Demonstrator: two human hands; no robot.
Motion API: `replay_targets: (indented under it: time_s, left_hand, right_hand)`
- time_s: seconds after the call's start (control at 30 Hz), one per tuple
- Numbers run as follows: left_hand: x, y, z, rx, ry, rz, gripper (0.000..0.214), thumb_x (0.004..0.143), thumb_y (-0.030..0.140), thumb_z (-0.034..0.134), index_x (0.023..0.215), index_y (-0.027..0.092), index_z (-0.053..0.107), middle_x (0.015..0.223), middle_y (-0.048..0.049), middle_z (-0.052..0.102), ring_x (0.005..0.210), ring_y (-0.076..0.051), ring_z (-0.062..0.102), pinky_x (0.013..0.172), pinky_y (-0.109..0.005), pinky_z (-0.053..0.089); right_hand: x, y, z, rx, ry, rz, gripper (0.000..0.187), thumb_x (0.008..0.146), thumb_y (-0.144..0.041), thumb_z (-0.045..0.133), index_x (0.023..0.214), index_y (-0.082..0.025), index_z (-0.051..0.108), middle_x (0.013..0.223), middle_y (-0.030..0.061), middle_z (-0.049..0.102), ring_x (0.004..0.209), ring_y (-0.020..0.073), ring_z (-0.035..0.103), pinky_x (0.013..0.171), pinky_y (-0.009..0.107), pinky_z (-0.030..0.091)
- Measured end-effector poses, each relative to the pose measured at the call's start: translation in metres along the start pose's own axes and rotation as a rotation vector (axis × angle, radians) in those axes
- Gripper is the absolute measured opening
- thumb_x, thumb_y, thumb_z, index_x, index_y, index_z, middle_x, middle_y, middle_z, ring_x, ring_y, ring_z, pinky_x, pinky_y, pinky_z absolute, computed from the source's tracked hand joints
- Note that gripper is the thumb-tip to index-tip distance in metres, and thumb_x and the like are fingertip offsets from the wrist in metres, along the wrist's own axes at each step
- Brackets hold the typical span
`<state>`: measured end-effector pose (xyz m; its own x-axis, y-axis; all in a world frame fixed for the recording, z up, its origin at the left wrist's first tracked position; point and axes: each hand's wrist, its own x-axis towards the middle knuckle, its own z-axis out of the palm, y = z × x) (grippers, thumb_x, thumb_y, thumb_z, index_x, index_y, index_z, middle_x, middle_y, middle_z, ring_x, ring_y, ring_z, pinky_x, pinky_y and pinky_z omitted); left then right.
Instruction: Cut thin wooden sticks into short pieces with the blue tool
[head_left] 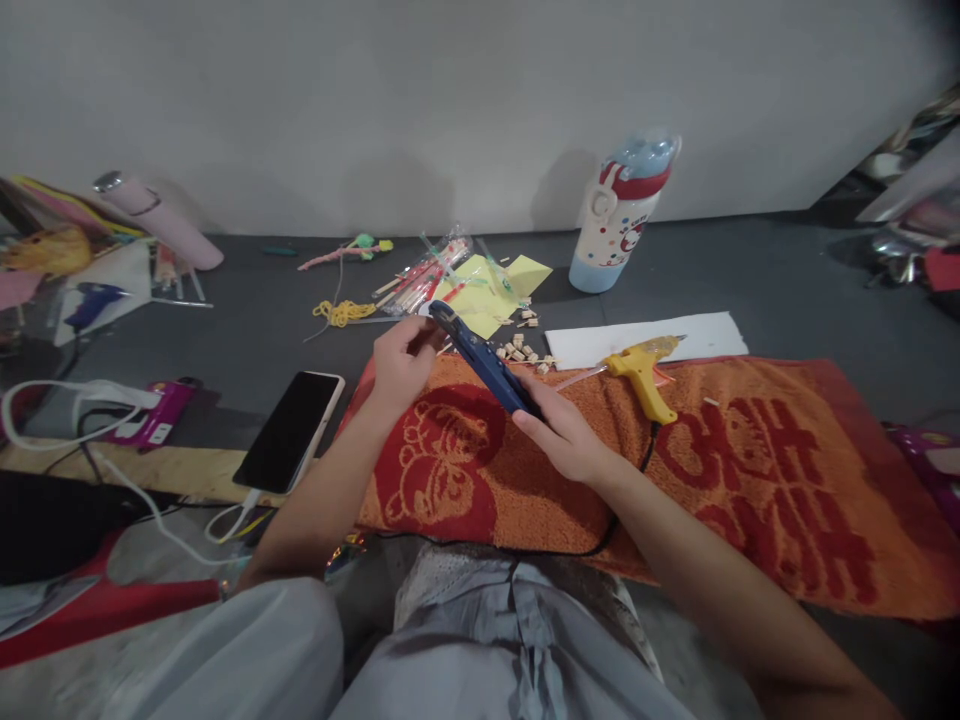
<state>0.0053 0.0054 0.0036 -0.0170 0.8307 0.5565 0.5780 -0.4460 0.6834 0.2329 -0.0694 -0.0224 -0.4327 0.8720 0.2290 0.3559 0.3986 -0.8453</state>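
Observation:
My right hand [564, 432] is closed round the handles of a blue cutting tool [481, 358], which points up and to the left over an orange and red towel [750, 470]. My left hand [401, 360] is curled at the tool's tip, its fingers pinched there; what they hold is too small to make out. Several small cut wooden pieces [521, 348] lie just beyond the tool. A yellow glue gun [641, 372] rests on the towel to the right, its black cord running under my right wrist.
A black phone [291, 430] on a white cable lies left of the towel. Yellow paper [491, 290], a pack of sticks [426, 275], yellow string [341, 312] and a white sheet [645, 338] lie further back. A drinking bottle [621, 215] stands by the wall. Clutter fills the far left.

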Motion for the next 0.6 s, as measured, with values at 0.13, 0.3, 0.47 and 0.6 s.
replay_targets:
  time_s: [0.13,0.3,0.47,0.6]
  left_hand:
    - [-0.0005,-0.0020,-0.0006,-0.008,-0.011,0.003,0.011,0.080,0.026,0.059,0.077,0.018,0.066,0.072,-0.0015,0.069,0.065,-0.012,0.060,0.064,-0.024,0.048]
    - [-0.0006,-0.0019,-0.0029,0.058,-0.040,0.018,0.013,0.082,0.024,0.057,0.075,0.018,0.066,0.070,-0.0015,0.068,0.065,-0.013,0.060,0.063,-0.024,0.046]
    - [0.0001,-0.0027,-0.0017,0.101,-0.060,0.002,0.012,0.082,0.024,0.056,0.075,0.018,0.064,0.065,-0.0001,0.065,0.060,-0.012,0.056,0.059,-0.023,0.043]
    - [-0.0007,-0.0042,0.0000,0.130,-0.107,-0.008,0.014,0.084,0.024,0.053,0.077,0.018,0.064,0.068,-0.0001,0.065,0.061,-0.012,0.056,0.059,-0.023,0.042]
  right_hand:
    - [0.0004,0.0018,0.0007,-0.001,0.008,0.021,0.055,0.095,-0.050,0.038,0.138,-0.015,0.043,0.127,0.0165,0.061,0.119,0.0311,0.056,0.101,0.048,0.043]
    - [0.0018,0.0009,-0.0008,0.021,0.033,0.039,0.049,0.095,-0.047,0.040,0.133,-0.018,0.049,0.118,0.0133,0.066,0.109,0.0295,0.061,0.094,0.046,0.047]
    - [0.0035,-0.0013,-0.0023,0.065,0.033,0.071,0.045,0.095,-0.047,0.041,0.127,-0.019,0.054,0.091,0.0095,0.068,0.091,0.0272,0.064,0.084,0.044,0.050]
    - [0.0043,0.0024,0.0003,0.117,0.047,0.101,0.044,0.094,-0.052,0.041,0.117,-0.020,0.058,0.078,0.0057,0.064,0.079,0.0240,0.062,0.075,0.039,0.050]
